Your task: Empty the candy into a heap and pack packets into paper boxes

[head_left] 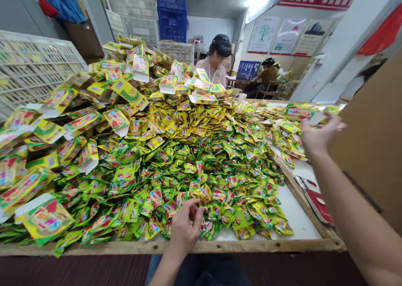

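My left hand (186, 225) is over the front edge of a heap of small green candy packets (188, 168), its fingers curled and apart, with nothing visible held between them. Out at the right, my right hand (322, 133) is raised beside a yellow and green carton (303, 113) with a white flap; its fingers are spread, and whether they touch the carton is unclear. Yellow packets (194, 120) lie behind the green ones. Many cartons (128, 94) are piled at the left and back, some with open flaps.
The table has a raised wooden rim (232, 246). A red and white booklet (314, 198) lies outside the right divider. A white plastic crate (37, 68) stands at left, and a large brown cardboard sheet (373, 143) at right. One person (218, 62) sits across the table, another farther back.
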The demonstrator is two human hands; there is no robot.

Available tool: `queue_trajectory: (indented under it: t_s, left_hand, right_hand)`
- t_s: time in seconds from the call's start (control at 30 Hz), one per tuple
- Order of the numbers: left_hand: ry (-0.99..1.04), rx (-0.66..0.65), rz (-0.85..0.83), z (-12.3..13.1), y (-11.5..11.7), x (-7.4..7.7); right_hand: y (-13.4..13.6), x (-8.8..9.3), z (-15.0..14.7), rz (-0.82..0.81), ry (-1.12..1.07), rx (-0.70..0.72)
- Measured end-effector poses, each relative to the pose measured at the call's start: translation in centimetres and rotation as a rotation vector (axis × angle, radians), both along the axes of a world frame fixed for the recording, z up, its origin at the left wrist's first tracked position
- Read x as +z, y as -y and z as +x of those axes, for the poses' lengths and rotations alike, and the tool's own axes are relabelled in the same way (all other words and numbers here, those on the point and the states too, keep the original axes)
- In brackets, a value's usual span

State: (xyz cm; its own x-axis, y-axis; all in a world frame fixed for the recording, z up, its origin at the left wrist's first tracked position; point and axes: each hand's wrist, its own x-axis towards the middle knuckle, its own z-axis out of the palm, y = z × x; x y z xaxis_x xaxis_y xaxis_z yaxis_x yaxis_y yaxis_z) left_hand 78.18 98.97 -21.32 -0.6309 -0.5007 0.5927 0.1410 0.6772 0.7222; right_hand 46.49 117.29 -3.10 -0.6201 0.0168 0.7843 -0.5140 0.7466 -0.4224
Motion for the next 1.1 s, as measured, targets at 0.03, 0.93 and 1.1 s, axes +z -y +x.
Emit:
queue_trajectory:
  t_s: [0.03, 0.93, 1.1]
  left_hand:
    - [-0.002, 0.002, -0.017, 0.0, 0.0, 0.0]
    - [0.868, 0.725, -0.385, -7.7, 16.8, 10.9]
    - [0.774, 0.708, -0.464, -7.8, 16.3, 11.5]
  right_hand:
    - [0.9, -1.2, 0.4, 0.09, 0.064, 0.093]
    - [10.1, -9.9, 15.0, -0.649, 1.137, 0.929]
    - [10.4, -11.6, 15.7, -0.807, 1.23, 0.935]
